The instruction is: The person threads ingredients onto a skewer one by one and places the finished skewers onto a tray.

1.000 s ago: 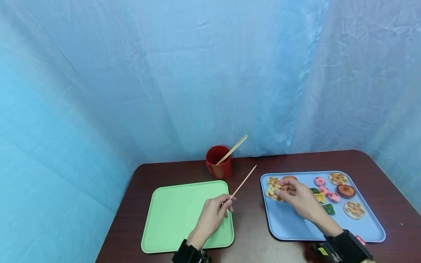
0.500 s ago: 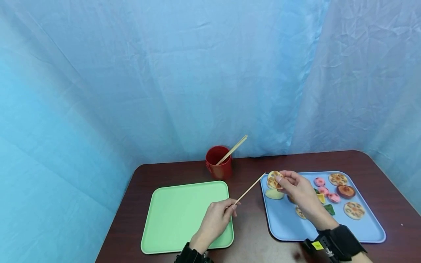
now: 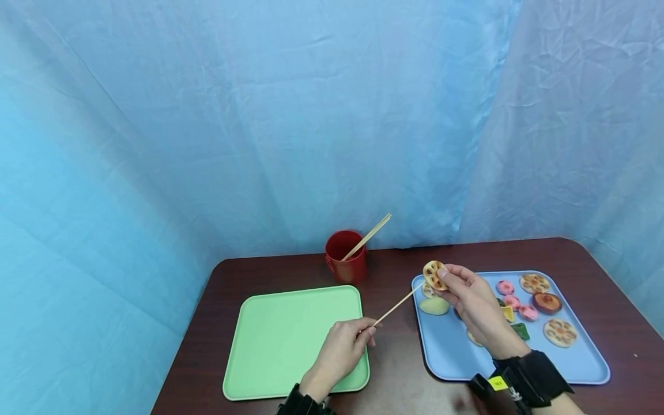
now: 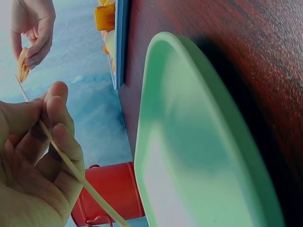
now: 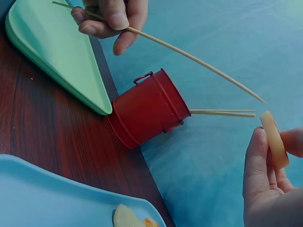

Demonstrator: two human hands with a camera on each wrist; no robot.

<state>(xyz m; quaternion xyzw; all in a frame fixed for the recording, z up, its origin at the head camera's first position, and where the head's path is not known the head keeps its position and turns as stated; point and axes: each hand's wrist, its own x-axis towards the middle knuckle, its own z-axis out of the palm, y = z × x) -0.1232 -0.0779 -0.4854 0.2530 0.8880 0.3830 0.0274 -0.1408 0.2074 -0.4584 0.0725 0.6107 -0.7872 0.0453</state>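
Note:
My left hand pinches a thin wooden skewer between thumb and fingers, above the right edge of the green tray. The skewer's pointed end slants up to the right. My right hand holds a round lotus root slice by its edge, over the upper left of the blue tray. In the right wrist view the skewer's tip stands just short of the lotus root slice, with a small gap between them. A pale green oval slice lies on the blue tray below the right hand.
Behind the green tray stands a red bucket with several skewers leaning in it. More lotus root slices, pink curled pieces, a brown mushroom-like cap and a green piece lie on the blue tray. A blue curtain hangs behind.
My right hand has picked the lotus root slice up off the blue tray and raised it. My left hand has shifted right, and the skewer has tilted lower, its tip nearing the slice.

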